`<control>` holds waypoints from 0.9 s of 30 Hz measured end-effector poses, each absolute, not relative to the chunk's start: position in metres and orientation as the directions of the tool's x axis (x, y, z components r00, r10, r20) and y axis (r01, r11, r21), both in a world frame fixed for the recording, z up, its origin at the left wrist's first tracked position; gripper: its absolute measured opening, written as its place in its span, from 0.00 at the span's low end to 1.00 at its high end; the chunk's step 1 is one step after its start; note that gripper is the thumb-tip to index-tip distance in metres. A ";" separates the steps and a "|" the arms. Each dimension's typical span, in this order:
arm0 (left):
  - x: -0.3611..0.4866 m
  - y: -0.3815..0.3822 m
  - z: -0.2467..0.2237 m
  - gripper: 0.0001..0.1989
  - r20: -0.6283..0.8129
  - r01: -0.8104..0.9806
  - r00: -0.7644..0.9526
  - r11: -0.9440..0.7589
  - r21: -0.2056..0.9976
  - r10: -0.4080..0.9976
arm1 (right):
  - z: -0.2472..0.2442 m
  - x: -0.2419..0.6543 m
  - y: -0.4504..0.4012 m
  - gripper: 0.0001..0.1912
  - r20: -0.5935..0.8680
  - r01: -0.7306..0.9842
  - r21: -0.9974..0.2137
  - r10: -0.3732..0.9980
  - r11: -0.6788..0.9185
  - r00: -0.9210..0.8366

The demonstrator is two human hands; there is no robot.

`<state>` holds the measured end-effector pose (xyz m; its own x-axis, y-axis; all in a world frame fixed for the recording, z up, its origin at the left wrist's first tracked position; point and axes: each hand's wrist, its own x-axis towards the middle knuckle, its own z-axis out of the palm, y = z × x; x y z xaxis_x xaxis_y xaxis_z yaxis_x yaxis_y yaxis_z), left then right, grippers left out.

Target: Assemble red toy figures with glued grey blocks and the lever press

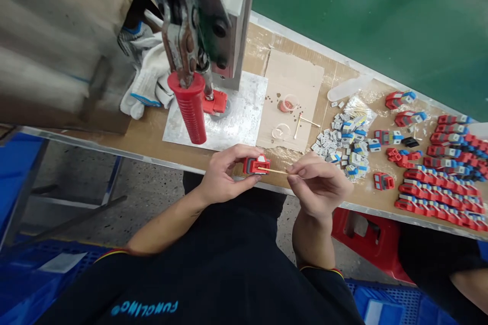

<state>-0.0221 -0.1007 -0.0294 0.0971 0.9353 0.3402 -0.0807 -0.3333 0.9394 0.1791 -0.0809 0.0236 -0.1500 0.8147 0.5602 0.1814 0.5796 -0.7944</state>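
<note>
Between the thumb and fingers of my left hand [224, 172] is a small red plastic toy vehicle part [249, 165] with a grey and white section. My right hand [320, 183] pinches a thin cotton swab [275, 170], whose far end reaches into the red part. Behind them, a small clear cup with red contents [287, 104] and a clear round lid [281, 132] lie on a cardboard sheet [293, 71]. Two more swabs [298, 126] rest beside the cup.
A toggle press with a red handle [188, 111] stands over a metal plate [244, 111], a red piece [215, 102] beneath it. White gloves [148, 76] lie left. Small grey parts [328, 144] and rows of red toy vehicles [442, 195] cover the right side. Another person's arm [470, 284] shows lower right.
</note>
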 end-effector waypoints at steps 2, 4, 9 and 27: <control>-0.023 -0.101 -0.029 0.19 0.347 -0.077 0.105 -0.340 0.937 0.932 | 0.022 0.176 -0.081 0.07 0.554 0.176 -0.801 0.819 0.573 -0.148; -0.024 -0.102 -0.029 0.19 0.354 -0.078 0.107 -0.348 0.934 0.929 | 0.021 0.175 -0.080 0.07 0.563 0.168 -0.796 0.814 0.581 -0.142; -0.024 -0.104 -0.030 0.19 0.360 -0.062 0.113 -0.356 0.933 0.926 | 0.021 0.174 -0.079 0.07 0.564 0.189 -0.788 0.810 0.586 -0.163; -0.030 -0.103 -0.035 0.19 0.349 -0.054 0.079 -0.345 0.937 0.934 | 0.014 0.214 -0.052 0.06 0.542 0.376 -0.782 0.841 0.497 0.015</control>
<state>-0.0300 -0.1027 -0.0352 0.0789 0.9339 0.3488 -0.0538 -0.3454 0.9369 0.2142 -0.0523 0.0142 0.0145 0.8405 0.5416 0.3760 0.4973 -0.7819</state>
